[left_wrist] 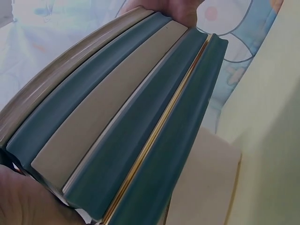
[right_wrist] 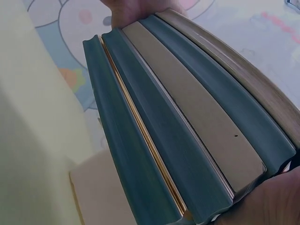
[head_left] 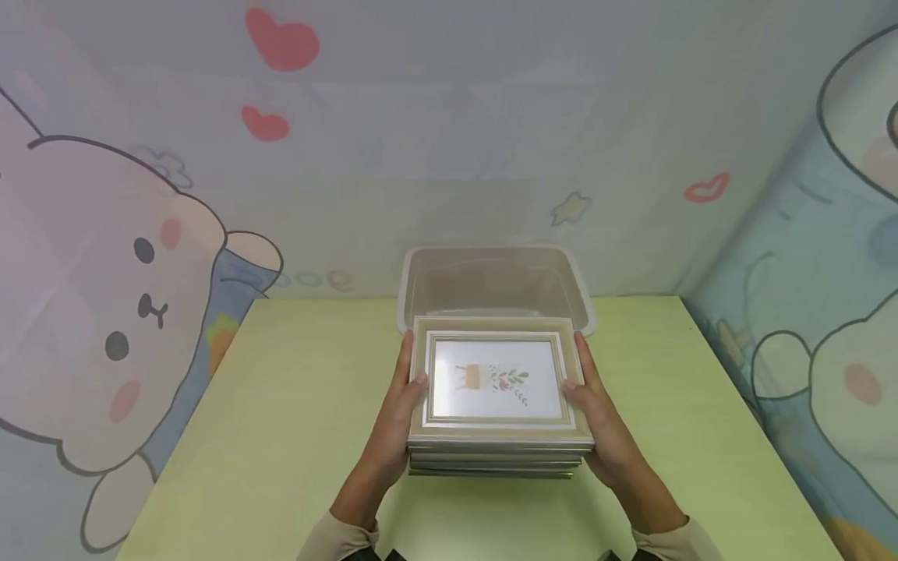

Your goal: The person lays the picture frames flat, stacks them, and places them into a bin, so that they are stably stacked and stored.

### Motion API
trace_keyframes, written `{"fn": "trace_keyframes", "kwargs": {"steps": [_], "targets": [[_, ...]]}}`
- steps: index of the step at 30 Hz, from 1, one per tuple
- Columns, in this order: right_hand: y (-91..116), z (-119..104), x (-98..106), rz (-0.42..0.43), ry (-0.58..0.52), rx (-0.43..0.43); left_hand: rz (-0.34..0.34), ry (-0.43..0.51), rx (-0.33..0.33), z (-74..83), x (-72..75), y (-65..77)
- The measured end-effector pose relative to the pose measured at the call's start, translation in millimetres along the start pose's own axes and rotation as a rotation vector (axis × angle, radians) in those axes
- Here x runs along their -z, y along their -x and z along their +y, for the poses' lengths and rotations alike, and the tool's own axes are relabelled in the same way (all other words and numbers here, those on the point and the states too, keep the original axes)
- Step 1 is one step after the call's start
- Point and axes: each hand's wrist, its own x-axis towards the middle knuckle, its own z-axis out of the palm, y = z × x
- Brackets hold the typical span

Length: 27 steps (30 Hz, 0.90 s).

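Note:
Between my two hands I hold a stack of picture frames (head_left: 498, 432) above the table. Facing up on top is a cream-and-gold frame (head_left: 494, 323) with a small plant print behind its glass. My left hand (head_left: 393, 417) grips the stack's left side, thumb over the top frame's edge; my right hand (head_left: 606, 425) grips the right side likewise. Both wrist views show the edges of several frames (left_wrist: 140, 112), dark teal and beige, pressed together. Most of the lower frames' faces are hidden.
A pale plastic bin (head_left: 491, 249) stands at the table's back edge, just beyond the stack, its near side partly covered. The yellow-green table (head_left: 302, 436) extends to both sides. Printed cloth (head_left: 449, 140) hangs behind and at the sides.

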Motion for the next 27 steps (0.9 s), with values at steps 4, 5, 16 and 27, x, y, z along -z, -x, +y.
{"fn": "trace_keyframes", "kwargs": {"steps": [4,5,16,27], "targets": [[-3,-8,0,-0.012,0.014,0.018,-0.003,-0.018,-0.009,6.7,1.7,-1.8],[-4,-10,0,-0.017,0.018,0.022,-0.003,-0.024,-0.011,8.7,2.3,-2.6],[-22,-32,-1,-0.057,0.008,0.064,0.014,-0.033,-0.018,36.1,7.4,-19.0],[-41,-52,2,-0.056,0.054,0.084,0.012,-0.019,-0.038,58.0,10.0,-40.8]]}}
